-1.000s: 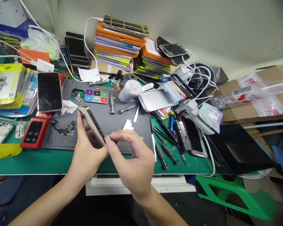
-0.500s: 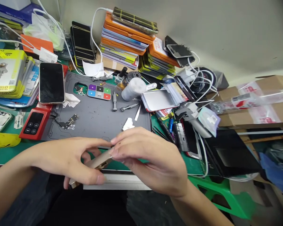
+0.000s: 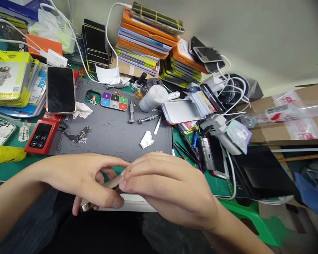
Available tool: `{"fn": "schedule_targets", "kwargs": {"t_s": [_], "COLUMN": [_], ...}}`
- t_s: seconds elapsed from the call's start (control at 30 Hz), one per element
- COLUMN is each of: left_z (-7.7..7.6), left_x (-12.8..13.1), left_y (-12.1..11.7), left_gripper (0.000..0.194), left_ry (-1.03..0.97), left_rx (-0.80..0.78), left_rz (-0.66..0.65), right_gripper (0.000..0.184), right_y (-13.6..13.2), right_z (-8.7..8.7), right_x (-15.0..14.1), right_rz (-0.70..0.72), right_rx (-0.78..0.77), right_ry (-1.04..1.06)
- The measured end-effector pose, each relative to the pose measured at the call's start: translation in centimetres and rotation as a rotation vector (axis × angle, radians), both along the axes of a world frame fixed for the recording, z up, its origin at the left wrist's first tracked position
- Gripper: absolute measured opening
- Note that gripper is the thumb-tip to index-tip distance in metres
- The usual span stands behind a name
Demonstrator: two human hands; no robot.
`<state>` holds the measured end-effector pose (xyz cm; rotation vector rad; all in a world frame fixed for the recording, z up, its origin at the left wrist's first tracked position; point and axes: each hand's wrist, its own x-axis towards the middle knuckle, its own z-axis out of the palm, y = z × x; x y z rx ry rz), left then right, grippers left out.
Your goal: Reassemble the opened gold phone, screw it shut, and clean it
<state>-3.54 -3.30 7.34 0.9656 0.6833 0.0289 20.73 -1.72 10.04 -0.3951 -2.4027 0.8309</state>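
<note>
Phone [image 3: 114,182]: likely stiff, slick, fragile; one for the edges!
Left hand [image 3: 90,178]: grip clasping the phone.
Right hand [image 3: 172,190]: grip pinching its end.

Left of the gray mat [image 3: 108,130]: red four-button unit [image 3: 43,135], dark-screened phone [image 3: 60,90] just behind it, stacked yellow boxes [image 3: 5,79] further out. Behind the mat: banded stack of black panels [image 3: 96,44], then piled orange cases [image 3: 148,30] topped by a strapped bundle [image 3: 157,18]. Right of the mat: open white tray [image 3: 184,111] at the edge, clear bottle [image 3: 278,113] on a cardboard box [image 3: 265,132] well apart, green plastic frame [image 3: 272,231] lower down.
</note>
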Motion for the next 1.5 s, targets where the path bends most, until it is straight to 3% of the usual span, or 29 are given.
{"fn": "schedule_targets", "kwargs": {"t_s": [0.13, 0.3, 0.37, 0.57, 0.7, 0.97, 1.2, 1.33, 1.43, 1.5], "left_z": [-0.1, -0.1, -0.1, -0.3, 0.1, 0.6, -0.6, -1.6, -1.9, -1.9], "left_x": [-0.1, -0.1, -0.1, -0.2, -0.3, 0.0, 0.2, 0.1, -0.3, -0.6], "left_y": [-0.1, -0.1, -0.1, -0.1, -0.1, 0.1, -0.3, -1.0, -1.7, -2.3], "left_gripper": [0.080, 0.074, 0.072, 0.059, 0.061, 0.054, 0.048, 0.067, 0.078, 0.072], "left_ry": [0.001, 0.001, -0.010, -0.038, -0.053, -0.127, -0.154, -0.226, -0.290, -0.363], "left_rx": [-0.023, 0.001, 0.019, 0.024, -0.031, -0.169, -0.181, -0.219, -0.236, -0.234], "left_rz": [0.002, 0.010, 0.010, 0.022, 0.027, 0.024, 0.051, 0.098, 0.147, 0.197], "right_gripper": [0.011, 0.010, 0.010, 0.017, 0.017, 0.014, 0.018, 0.021, 0.021, 0.023], "right_y": [0.5, 0.8, 0.8, 1.0, 1.1, 1.8, 2.1, 2.7, 3.2, 3.4], "right_z": [0.7, 1.6, 1.7, 0.1, -0.7, -0.3, -0.5, 0.0, 0.4, 0.2], "right_x": [-0.1, -0.4, -0.4, 0.3, 0.6, 0.2, 0.4, 0.9, 1.4, 1.7], "right_rz": [0.042, 0.017, 0.024, 0.097, 0.065, 0.112, 0.160, 0.183, 0.101, -0.077], "right_rx": [0.083, -0.086, -0.088, 0.120, 0.107, 0.073, 0.051, 0.010, -0.032, -0.147], "right_ry": [-0.037, -0.112, -0.121, -0.054, -0.019, 0.026, -0.044, -0.063, -0.052, 0.026]}}
